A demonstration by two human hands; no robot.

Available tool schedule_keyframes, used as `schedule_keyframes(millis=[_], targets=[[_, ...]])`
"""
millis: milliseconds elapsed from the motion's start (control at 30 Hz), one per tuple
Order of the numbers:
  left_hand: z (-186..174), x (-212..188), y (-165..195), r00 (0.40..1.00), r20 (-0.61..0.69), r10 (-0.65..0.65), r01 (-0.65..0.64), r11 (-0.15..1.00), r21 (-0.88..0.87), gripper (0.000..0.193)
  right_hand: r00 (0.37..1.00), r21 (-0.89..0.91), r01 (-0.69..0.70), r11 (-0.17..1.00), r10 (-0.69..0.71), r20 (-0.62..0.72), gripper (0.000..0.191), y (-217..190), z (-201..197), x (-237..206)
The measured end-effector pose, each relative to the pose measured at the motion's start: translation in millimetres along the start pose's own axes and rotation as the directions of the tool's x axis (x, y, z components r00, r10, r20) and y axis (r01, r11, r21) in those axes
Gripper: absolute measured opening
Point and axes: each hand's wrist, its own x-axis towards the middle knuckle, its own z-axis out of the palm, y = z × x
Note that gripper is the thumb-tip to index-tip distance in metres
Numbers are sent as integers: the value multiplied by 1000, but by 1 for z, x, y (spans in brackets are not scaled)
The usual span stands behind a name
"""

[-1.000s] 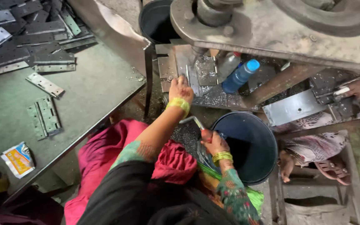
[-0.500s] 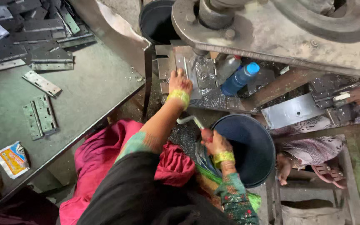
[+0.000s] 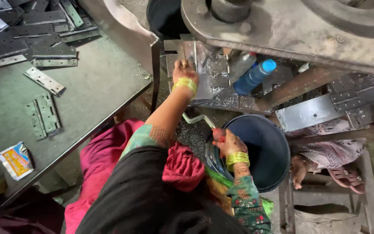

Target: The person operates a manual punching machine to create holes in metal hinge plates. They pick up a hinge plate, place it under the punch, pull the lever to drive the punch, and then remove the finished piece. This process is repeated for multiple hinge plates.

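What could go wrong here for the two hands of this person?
1. The left hand reaches under the heavy press; it might be crushed.
2. The right hand grips a bent metal strip at the blue bucket; sharp edges may cut bare skin.

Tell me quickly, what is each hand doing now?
Left hand: flat on the metal sheet under the press, not gripping.
Right hand: closed on the bent metal handle, by the blue bucket.
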Motion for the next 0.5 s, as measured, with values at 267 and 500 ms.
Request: schedule_keyframes(millis=[267,500], targets=[[-13,27,11,996,-46,-78,79,997,14,31,973,93,97,991,-75,-217,82,-4,20,-7],[6,-51,-91,812,-579,-66,62,998,-26,21,996,-15,53,998,-54,-69,58,-25,-25,-20]])
